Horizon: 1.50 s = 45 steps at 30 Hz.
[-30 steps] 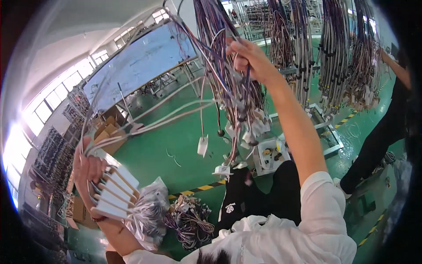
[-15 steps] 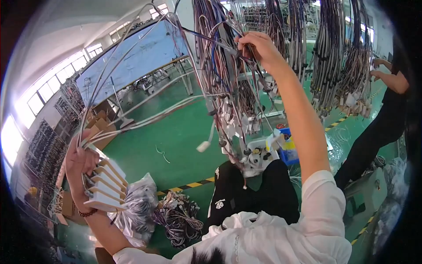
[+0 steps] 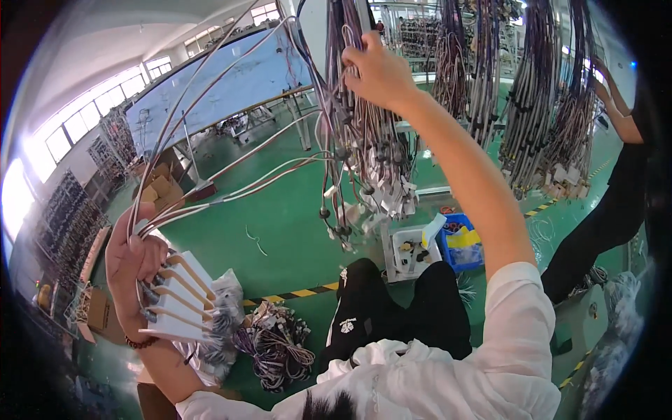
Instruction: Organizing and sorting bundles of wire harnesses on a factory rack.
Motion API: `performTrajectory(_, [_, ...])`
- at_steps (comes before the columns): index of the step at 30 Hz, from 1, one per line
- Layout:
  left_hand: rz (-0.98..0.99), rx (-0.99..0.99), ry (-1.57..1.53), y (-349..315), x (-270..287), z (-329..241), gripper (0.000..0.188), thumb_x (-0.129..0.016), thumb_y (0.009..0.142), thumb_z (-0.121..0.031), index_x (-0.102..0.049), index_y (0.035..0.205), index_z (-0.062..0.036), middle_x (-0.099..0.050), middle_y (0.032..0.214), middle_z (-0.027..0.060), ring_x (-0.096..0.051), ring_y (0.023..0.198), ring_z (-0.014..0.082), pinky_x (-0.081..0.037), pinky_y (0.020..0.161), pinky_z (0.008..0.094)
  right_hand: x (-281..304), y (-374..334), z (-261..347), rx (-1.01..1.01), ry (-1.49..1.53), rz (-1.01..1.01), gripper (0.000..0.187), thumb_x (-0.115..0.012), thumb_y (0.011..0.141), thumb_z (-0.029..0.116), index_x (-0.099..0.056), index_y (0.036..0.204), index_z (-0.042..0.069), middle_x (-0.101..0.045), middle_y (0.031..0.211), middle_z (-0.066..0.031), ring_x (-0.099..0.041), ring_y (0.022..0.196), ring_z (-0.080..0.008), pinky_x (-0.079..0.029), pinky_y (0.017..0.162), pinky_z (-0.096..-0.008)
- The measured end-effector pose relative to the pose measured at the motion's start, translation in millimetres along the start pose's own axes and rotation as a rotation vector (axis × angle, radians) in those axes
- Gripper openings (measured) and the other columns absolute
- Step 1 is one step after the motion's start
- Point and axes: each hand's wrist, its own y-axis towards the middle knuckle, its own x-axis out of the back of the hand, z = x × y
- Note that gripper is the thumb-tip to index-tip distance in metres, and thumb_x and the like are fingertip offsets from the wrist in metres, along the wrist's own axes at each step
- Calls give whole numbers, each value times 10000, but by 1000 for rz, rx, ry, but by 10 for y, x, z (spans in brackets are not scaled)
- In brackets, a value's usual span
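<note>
Hanging cable bundle: one thick bundle is hanging in front of the person, its many strands too tangled to count, with black fittings and pale connectors showing toward its lower end

Loose cables: at least four strands are running from the left hand, two arching upward and two stretching across to the bundle

Left hand: one hand is closing its fingers around the loose cables, well to the left of the bundle

White panels: a stepped group with about four tan strips is sitting just below the left fingers, beside the wrist; whether the fingers are gripping it, I cannot tell

Right hand: one hand is resting high on the bundle's right side with fingers bent; whether they are pinching a strand, I cannot tell

Other bundles: four more are hanging behind and to the right

Co-worker: one person is standing at the far right, arms raised near the last bundle

Bins: two are standing beyond the knees, one white and one blue

Floor items: one cable heap is lying beside one clear plastic bag

Markings: one white emblem is showing on the black trousers, with tiny lettering beside it
</note>
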Motion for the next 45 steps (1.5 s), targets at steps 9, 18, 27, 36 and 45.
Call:
performTrajectory(9, [-36,45,117,209,691,551,421,-529,933,-309,-491,1193,19,-276,531,-82,-267,453,12,-268,488,185,561,-122,-1643,-907,1481,-608,131,-627,814,213,-611,855,89,-619,837,-25,-559,796,-165,-443,756,-391])
performTrajectory(18, [-82,110,150,384,810,866,388,-540,927,-311,-535,1160,-2,-311,538,-79,-293,470,6,-261,465,176,1222,-673,-1407,272,174,-504,190,-618,876,244,-666,886,61,-605,982,-9,-571,863,-135,-442,762,-272])
performTrajectory(27, [-29,116,92,581,362,617,336,-500,948,-286,-535,1115,3,-317,551,-77,-279,476,11,-240,461,172,892,-790,-2095,-430,589,-413,355,-619,842,373,-605,752,30,-602,908,-31,-552,703,-123,-439,650,-310])
performTrajectory(36, [25,125,174,383,438,620,339,-494,951,-292,-514,1125,-2,-301,582,-72,-279,487,21,-251,471,177,1437,-673,-2027,-594,1970,-526,385,-486,932,273,-435,599,88,-600,778,-108,-459,541,-134,-398,517,-274])
performTrajectory(45, [-81,32,191,471,567,624,439,-511,935,-327,-508,1233,-5,-389,660,-68,-346,544,23,-263,473,173,545,-1822,-1621,-647,961,108,471,-477,940,415,-473,1308,121,-614,1026,-38,-552,660,-77,-473,624,-233])
